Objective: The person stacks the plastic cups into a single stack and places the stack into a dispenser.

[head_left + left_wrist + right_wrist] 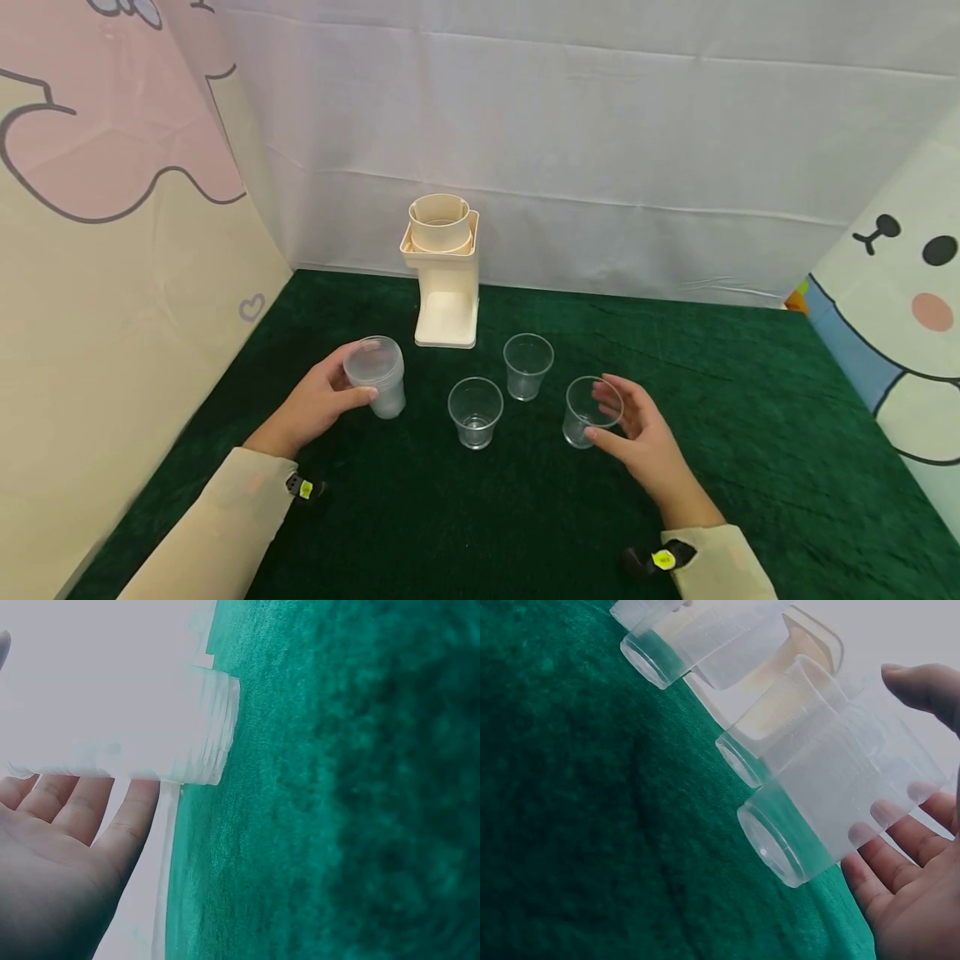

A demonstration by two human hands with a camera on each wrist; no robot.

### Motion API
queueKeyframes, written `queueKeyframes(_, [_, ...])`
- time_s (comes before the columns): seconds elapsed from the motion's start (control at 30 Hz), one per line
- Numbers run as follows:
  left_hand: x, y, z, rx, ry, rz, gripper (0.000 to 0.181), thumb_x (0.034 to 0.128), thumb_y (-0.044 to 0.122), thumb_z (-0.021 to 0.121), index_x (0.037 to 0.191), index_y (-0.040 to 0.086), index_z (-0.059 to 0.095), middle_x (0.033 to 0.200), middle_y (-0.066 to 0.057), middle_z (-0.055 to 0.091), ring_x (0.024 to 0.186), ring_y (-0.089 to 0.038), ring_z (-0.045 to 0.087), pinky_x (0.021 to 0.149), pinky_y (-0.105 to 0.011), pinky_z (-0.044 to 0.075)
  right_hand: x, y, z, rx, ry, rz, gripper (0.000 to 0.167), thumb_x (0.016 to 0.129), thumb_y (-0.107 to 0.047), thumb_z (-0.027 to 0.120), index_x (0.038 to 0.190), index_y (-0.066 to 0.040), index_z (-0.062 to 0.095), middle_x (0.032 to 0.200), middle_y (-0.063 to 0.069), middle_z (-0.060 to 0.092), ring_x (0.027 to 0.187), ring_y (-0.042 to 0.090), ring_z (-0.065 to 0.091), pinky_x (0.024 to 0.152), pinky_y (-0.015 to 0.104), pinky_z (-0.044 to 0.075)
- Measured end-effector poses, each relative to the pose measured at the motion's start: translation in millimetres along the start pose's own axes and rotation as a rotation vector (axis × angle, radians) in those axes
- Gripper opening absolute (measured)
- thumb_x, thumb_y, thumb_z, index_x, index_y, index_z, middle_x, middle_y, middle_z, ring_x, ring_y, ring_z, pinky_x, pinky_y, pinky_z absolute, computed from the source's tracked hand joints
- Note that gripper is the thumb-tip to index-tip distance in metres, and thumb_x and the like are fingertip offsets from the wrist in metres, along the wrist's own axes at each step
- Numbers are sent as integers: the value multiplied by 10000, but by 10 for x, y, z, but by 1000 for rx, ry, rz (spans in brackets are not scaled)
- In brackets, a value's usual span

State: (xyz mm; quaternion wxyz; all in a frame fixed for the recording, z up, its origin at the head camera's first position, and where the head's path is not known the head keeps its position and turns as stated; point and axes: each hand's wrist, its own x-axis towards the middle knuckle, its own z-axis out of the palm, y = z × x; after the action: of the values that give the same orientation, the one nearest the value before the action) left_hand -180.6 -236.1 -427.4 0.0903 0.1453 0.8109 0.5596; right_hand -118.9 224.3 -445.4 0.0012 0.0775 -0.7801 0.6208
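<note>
Green-topped table (465, 525). Cream stand (448, 279) stood upright near the far edge, left of middle, round cup-like holder (441, 237) on top. Creased white sheet (570, 150) hung behind the far edge. Left edge: cream panel (97, 333), pink cartoon shape (127, 133), small purple heart (252, 307). Right edge: cartoon-face panel (892, 275); small orange patch (797, 302) showed at the far right corner.

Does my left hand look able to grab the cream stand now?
Probably not yet: the left hand holds the stack of cups, though nothing seems to block its way to the cream stand.
</note>
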Motion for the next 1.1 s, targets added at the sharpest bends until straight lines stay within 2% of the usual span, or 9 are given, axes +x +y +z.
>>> queueKeyframes(0.43, [-15, 32, 11, -13, 0, -4, 665, 995, 152, 691, 1568, 102, 357, 1474, -177, 462, 1284, -363, 488, 1116, -616, 365, 35, -1, 3, -55, -23, -3, 696, 901, -126, 802, 1483, -35, 431, 1461, 126, 526, 1362, 287, 476, 1168, 566, 308])
queueKeyframes(0.53, [-19, 42, 17, -13, 1, -12, 670, 994, 155, 692, 1571, 105, 355, 1478, -178, 461, 1293, -367, 488, 1117, -616, 364, 34, -21, -7, -60, -30, -3, 686, 906, -133, 799, 1483, -54, 437, 1460, 113, 528, 1356, 264, 487, 1166, 428, 350])
queueKeyframes(0.63, [-20, 51, 20, -9, 3, -16, 669, 995, 159, 692, 1570, 105, 355, 1479, -179, 458, 1296, -371, 485, 1119, -620, 361, 36, -41, -15, -47, -41, -30, 656, 916, -109, 783, 1475, -50, 444, 1460, 144, 524, 1347, 272, 495, 1110, 270, 389])
queueKeyframes(0.7, [-20, 55, 19, -7, 2, -18, 668, 996, 165, 690, 1570, 106, 354, 1480, -178, 455, 1294, -372, 482, 1118, -624, 360, 40, -56, -21, -29, -46, -51, 635, 920, -82, 772, 1467, -47, 450, 1453, 165, 523, 1338, 277, 501, 1072, 211, 401])
queueKeyframes(1.1, [-16, 52, 9, -13, -7, -19, 670, 999, 167, 685, 1574, 104, 346, 1479, -173, 459, 1301, -361, 482, 1117, -615, 362, 40, -149, -29, -10, -61, -100, 606, 927, -37, 746, 1458, -31, 454, 1434, 167, 534, 1311, 233, 522, 1051, 197, 418])
